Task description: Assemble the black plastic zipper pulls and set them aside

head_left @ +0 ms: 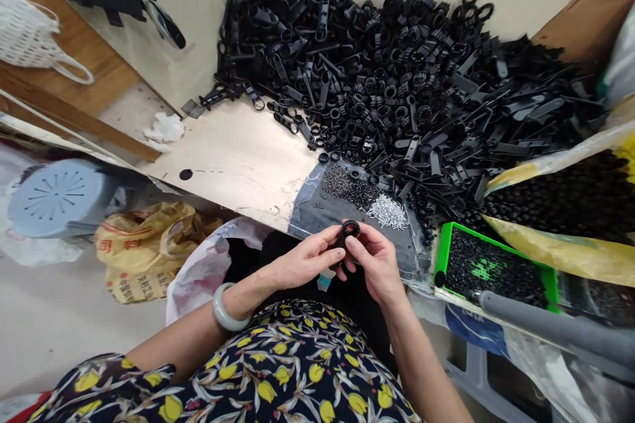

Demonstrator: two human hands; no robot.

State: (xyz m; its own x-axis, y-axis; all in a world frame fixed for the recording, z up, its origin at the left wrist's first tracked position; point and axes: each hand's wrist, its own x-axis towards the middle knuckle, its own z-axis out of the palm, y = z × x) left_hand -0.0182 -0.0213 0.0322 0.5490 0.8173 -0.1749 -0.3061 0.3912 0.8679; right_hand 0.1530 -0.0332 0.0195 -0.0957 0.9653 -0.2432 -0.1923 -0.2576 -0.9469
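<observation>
Both of my hands meet at the near edge of the bench around a small black plastic part with a ring-shaped end (351,229). My left hand (317,252) pinches it from the left, fingertips at its side. Around its other side curl the fingers of my right hand (374,256), the thumb pressed near the ring. The part's lower portion is hidden by my fingers. Just beyond lies a dark grey mat (317,211) bearing a heap of short silver pins (388,211) and piles of tiny dark pieces (347,186).
A big heap of black plastic parts (377,73) covers the back of the bench. At right stand a green tray (446,251) of small black pieces and an open yellow-edged bag (590,251). A blue-grey stool (57,198) and yellow bag (143,251) are at left.
</observation>
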